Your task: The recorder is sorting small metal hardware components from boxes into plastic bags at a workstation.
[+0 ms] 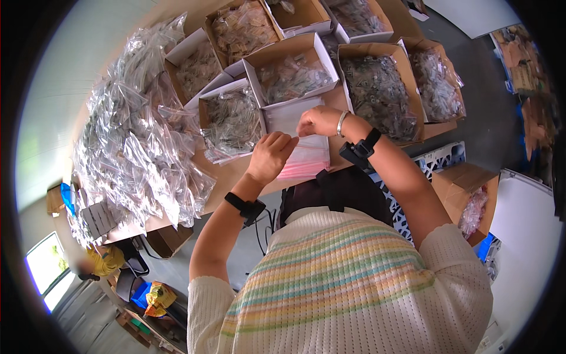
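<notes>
My left hand (271, 156) is closed, its fingers curled and thumb pressed in, over the left side of a stack of clear plastic zip bags (312, 154). The stack lies at the table's near edge, its pink-red strips toward me. Just right of it and a little farther off, my right hand (319, 122) is closed too, fingertips pinched together and pointing left. Only a small gap parts the two hands. Whatever sits in either set of fingers is too small or hidden to make out. A box of small clear packets (234, 118) stands beside my left hand.
Beyond my hands, a white-rimmed box (292, 75) holds small packets. To the right is a box of grey packets (380, 94), with another packet box (437, 82) past it. Filled clear bags (138, 135) heap up at left. An open carton (466, 197) stands low right.
</notes>
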Tool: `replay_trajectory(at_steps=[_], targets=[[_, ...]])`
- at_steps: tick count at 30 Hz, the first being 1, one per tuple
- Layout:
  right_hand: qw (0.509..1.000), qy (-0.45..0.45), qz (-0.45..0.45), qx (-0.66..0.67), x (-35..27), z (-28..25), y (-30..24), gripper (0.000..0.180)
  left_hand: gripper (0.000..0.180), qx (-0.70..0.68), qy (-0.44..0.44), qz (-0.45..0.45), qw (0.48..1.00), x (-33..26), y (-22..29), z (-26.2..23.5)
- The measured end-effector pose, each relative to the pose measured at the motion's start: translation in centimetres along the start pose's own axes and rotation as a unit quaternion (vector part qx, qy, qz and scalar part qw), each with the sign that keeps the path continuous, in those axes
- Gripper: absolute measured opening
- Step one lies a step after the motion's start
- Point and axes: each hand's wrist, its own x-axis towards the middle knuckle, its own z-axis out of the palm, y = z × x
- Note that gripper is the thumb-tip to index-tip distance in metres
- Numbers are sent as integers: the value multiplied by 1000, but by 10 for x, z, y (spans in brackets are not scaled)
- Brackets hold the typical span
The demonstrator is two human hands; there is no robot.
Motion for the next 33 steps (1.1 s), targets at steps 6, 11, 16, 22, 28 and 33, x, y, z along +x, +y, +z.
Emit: replay_trajectory(at_steps=[6, 11, 16, 22, 28, 33], targets=[[914, 372, -116, 109, -24, 24, -14, 23, 20, -116, 43, -218, 968, 1, 4, -6], [927, 339, -97, 131, -43, 42, -39, 29, 8, -139, 87, -282, 945, -2, 9, -1], [945, 262, -121, 156, -27, 36, -45, 23, 24, -166, 47, -315, 933, 15, 17, -19], [942, 300, -134, 69, -35, 26, -48, 19, 22, -335, -25, -387, 859, 22, 15, -41], [929, 342, -94, 104, -83, -1, -17, 15, 16, -156, -27, -390, 907, 4, 1, -38], [874, 344, 340, -52, -112, -13, 82, 52, 10, -125, 34, -358, 925, 9, -3, -36]])
